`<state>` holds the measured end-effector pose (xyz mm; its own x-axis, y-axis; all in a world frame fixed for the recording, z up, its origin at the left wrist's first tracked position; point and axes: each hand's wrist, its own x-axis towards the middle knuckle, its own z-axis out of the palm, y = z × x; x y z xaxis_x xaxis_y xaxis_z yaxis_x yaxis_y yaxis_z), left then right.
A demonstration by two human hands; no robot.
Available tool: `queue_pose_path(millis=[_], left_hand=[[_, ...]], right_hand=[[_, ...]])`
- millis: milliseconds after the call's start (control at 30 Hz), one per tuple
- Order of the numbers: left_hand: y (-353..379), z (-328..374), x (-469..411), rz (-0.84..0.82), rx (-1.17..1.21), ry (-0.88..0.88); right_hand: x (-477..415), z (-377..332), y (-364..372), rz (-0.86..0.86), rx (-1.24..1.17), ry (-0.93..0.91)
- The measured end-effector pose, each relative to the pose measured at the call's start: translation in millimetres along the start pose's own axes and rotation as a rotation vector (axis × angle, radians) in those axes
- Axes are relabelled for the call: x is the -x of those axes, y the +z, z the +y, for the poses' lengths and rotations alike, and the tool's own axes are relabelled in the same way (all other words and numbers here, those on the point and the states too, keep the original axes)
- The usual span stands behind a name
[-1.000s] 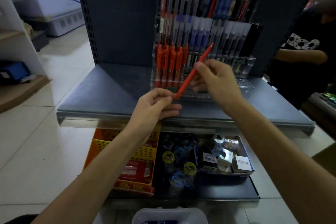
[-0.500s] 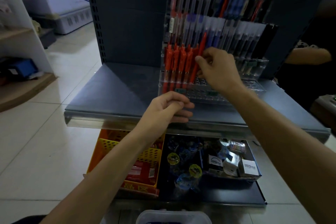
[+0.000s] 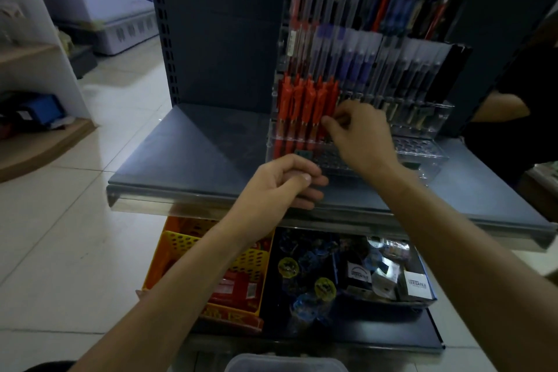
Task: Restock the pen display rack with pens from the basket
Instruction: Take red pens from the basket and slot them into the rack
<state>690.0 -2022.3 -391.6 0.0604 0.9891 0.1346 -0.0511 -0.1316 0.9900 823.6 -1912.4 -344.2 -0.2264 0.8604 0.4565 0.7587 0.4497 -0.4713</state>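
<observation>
Basket [image 3: 181, 246]: yellow-orange, on the lower shelf under the left forearm; boxed stock inside, no loose pens visible from here.
Left hand [image 3: 279, 183]: at the shelf [image 3: 211, 160] edge, below the rack front; fingers curled together, thumb on forefinger; whether anything small is pinched there cannot be told. It no longer touches the pen it steadied a second ago.
Red pens [image 3: 305, 106]: upright row at the rack's left end, packed side by side.
Right hand [image 3: 360, 136]: fingertips clamped on the rightmost red pen, low on the barrel. A second ago this pen was slanted in the air between both hands; now it stands upright in the row.
Rack [image 3: 422, 118]: clear tiers; front holes right of the red row are empty.
Task meaning: one pen appears seated, likely only release remains; more slots are left to fill.
</observation>
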Motion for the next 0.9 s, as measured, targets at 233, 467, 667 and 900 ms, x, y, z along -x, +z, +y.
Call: queue_pose_path(millis=[233,467,667,900], left_hand=[[-1,-6,5,-0.057,-0.175,0.019],[5,-7,14,-0.134,-0.360,0.067],[11,-14,28,-0.200,-0.377,-0.017],[7,-20,39,-0.029,-0.348,-0.106]], right_hand=[[-7,4,3,0.004,0.064,0.054],[-5,-2,-4,-0.078,0.122,0.101],[0,-5,-9,-0.184,0.107,0.178],[26,-11,-13,-0.123,0.040,0.187]])
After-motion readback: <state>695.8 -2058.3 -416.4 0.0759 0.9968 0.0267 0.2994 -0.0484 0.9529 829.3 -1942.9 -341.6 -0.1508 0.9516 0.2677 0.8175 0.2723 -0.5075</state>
